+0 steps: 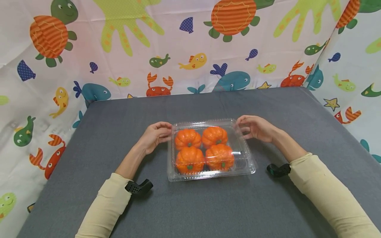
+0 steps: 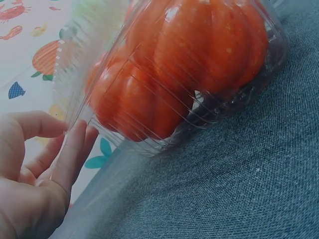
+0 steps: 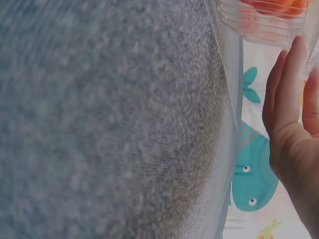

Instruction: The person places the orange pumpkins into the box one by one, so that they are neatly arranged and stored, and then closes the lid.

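Note:
A clear plastic clamshell container (image 1: 244, 155) sits on the grey cloth, its domed lid over several small orange pumpkins (image 1: 190, 159). The pumpkins stand in two rows, toward the container's left side. At the far left corner, my left hand (image 1: 156, 136) pinches the plastic rim between thumb and fingers, as the left wrist view shows close up. My right hand (image 1: 256, 128) is at the far right corner, thumb and fingers on either side of the rim. In the right wrist view, the right fingers (image 3: 291, 84) reach up to the container's edge.
Grey cloth (image 1: 208, 208) covers the table. Behind and at the sides hangs a white curtain (image 1: 128, 62) printed with sea animals. A black wrist device (image 1: 139, 187) is on the left sleeve, another black device (image 1: 278, 170) on the right.

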Demonstrator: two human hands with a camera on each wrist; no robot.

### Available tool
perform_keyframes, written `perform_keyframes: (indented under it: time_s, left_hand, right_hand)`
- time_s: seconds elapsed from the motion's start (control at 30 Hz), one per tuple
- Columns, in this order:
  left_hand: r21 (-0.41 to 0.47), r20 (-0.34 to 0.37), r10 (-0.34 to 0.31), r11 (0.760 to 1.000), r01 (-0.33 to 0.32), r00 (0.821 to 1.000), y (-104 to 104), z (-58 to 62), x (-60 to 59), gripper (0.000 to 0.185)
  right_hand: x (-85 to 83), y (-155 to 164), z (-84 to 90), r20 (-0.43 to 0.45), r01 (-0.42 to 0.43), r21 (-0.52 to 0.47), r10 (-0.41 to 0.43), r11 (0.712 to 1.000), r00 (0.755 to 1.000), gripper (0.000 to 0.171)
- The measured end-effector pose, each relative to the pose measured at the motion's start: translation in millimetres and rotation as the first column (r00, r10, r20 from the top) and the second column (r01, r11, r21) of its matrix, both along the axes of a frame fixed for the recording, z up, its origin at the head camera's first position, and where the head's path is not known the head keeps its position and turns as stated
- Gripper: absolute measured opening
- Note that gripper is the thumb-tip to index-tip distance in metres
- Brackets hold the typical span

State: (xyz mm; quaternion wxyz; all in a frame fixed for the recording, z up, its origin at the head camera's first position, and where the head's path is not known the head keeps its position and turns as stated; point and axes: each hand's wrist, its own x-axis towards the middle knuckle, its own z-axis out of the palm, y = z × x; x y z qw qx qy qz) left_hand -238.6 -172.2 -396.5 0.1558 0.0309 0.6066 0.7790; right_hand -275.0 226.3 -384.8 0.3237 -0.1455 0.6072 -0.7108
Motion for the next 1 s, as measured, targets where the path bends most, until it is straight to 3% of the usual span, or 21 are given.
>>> perform_keyframes:
  time_s: [0.17, 0.37, 0.47, 0.67, 0.8, 1.0]
  left_hand:
    - [-0.005, -0.016, 0.013, 1.0, -0.013, 1.0, 1.8, 0.3, 0.2, 0.018]
    - [-0.01, -0.013, 0.029, 1.0, -0.029, 0.999, 2.8, 1.2, 0.0, 0.018]
    - [-0.008, -0.005, 0.041, 0.999, -0.041, 0.999, 3.1, 1.6, -0.9, 0.017]
    - [-0.015, 0.003, 0.065, 0.998, -0.065, 0.998, 3.1, 1.5, -2.6, 0.015]
    - [-0.027, 0.005, 0.083, 0.996, -0.083, 0.996, 4.0, 1.4, -1.6, 0.015]
    - [0.006, 0.01, 0.106, 0.994, -0.106, 0.994, 6.8, 0.1, 0.2, 0.013]
  right_hand:
    - [6.1, 0.9, 3.0, 0.014, -0.001, 0.051, 0.0, 0.999, 1.0, 0.013]
    - [16.1, 8.4, 7.2, 0.032, -0.018, 0.127, 0.014, 0.992, 0.999, 0.023]
    - [20.9, 17.2, 10.4, 0.077, -0.122, 0.147, 0.112, 0.982, 0.991, 0.023]
    - [26.5, 25.5, 13.2, 0.132, -0.343, 0.12, 0.327, 0.932, 0.936, 0.019]
    - [29.9, 23.4, 12.6, 0.128, -0.354, 0.106, 0.34, 0.929, 0.932, 0.016]
    - [32.5, 18.9, 9.1, 0.124, -0.299, 0.093, 0.287, 0.95, 0.95, 0.017]
